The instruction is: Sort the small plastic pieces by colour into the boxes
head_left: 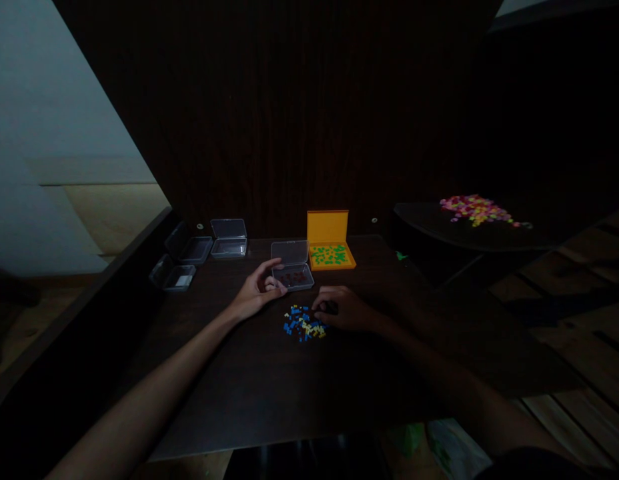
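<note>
My left hand (259, 288) grips the left side of an open clear plastic box (303, 285), its thumb by the front corner and its index finger by the hinge side. Small dark reddish-brown pieces (293, 277) lie inside that box. Just in front is a loose pile of tiny blue and pale yellow pieces (304, 325), which look like building bricks. At the pile's right edge, my right hand (344, 309) has its fingers curled and pinched together; whatever is between the fingertips is hidden. Behind it stands an open yellow box (352, 265) holding small green pieces (329, 255).
Open clear cases (229, 249) stand at the back left of the dark table (229, 400), one with a white item (182, 281). Pink and yellow pieces (477, 209) are heaped on a side shelf (419, 217) at right. A dark panel (269, 133) rises behind.
</note>
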A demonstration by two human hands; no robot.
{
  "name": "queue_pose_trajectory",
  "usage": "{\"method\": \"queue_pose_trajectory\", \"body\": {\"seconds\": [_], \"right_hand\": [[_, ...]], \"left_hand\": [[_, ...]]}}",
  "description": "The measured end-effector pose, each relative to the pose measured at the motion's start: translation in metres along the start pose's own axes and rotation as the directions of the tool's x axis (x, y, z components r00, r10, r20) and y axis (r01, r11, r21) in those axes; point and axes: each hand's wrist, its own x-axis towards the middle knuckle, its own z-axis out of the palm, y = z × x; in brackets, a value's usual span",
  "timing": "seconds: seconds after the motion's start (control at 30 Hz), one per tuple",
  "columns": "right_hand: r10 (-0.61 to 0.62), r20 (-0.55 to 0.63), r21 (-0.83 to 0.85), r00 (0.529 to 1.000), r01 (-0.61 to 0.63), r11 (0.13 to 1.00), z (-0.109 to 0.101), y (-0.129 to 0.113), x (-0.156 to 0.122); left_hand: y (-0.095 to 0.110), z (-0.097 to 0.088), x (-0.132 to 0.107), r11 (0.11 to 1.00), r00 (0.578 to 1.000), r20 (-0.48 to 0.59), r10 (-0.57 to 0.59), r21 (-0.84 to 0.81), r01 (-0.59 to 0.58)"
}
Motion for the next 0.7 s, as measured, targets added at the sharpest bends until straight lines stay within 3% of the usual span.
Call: {"method": "queue_pose_trajectory", "body": {"seconds": [0.4,0.57,0.7], "right_hand": [[0.002,-0.010,-0.040,1.000,-0.002,0.999,0.002,0.003,0.001],[0.011,-0.022,0.014,1.000,-0.011,1.000,0.000,0.004,0.001],[0.089,-0.028,0.098,0.996,-0.086,0.991,-0.008,0.004,0.002]], "left_hand": [[-0.002,-0.001,0.001,1.000,1.000,0.003,0.001,-0.004,-0.001],[-0.003,-0.001,0.000,1.000,1.000,0.010,-0.006,-0.020,0.006],[-0.003,0.000,0.000,1.000,1.000,0.007,-0.015,-0.027,0.015]]}}
